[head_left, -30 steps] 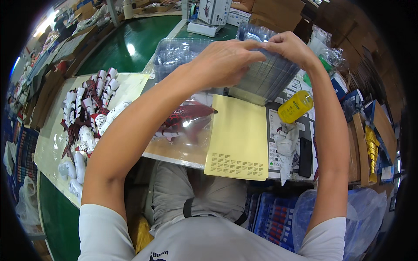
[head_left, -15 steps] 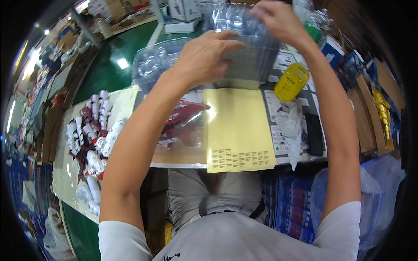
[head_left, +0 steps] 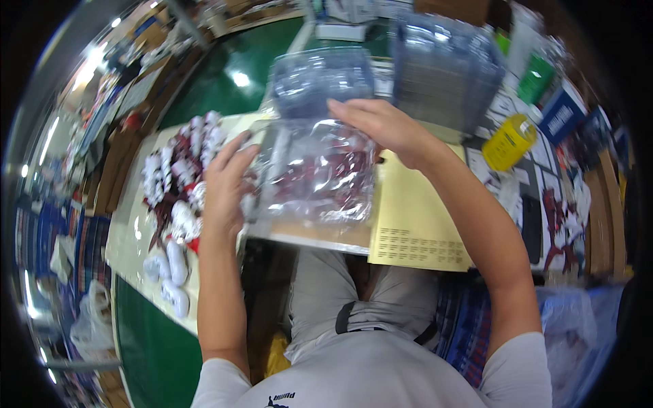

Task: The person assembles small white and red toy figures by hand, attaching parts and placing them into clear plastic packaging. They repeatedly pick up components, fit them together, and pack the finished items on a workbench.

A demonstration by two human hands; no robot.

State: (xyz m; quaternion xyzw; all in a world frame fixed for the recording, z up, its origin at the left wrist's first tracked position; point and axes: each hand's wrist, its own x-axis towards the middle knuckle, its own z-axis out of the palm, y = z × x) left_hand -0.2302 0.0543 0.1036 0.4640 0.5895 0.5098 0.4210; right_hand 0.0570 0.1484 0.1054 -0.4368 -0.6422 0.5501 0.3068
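Observation:
A clear moulded plastic tray (head_left: 320,183) is tilted over the near edge of the table, with something dark red showing through it. My right hand (head_left: 391,132) grips its upper right corner, fingers over the top edge. Beside the tray's left edge is my left hand (head_left: 226,183), its fingers apart and their tips close to the plastic; whether they touch it I cannot tell. To the right lies a stack of yellow sheets (head_left: 418,211) with small dark print along the near end. Behind stand nested clear trays (head_left: 445,75) and another group of clear trays (head_left: 320,78).
White and dark red ribbon-like pieces (head_left: 180,166) and white rolled pieces (head_left: 170,268) lie on the left table. A yellow bottle (head_left: 509,141) stands at the right, near a dark phone-like object (head_left: 532,228). Cardboard boxes (head_left: 602,211) edge the right side.
Both hands have come back from the far tray stack toward me, bringing a clear tray over the near table. The view has shifted, so the table's things appear further right.

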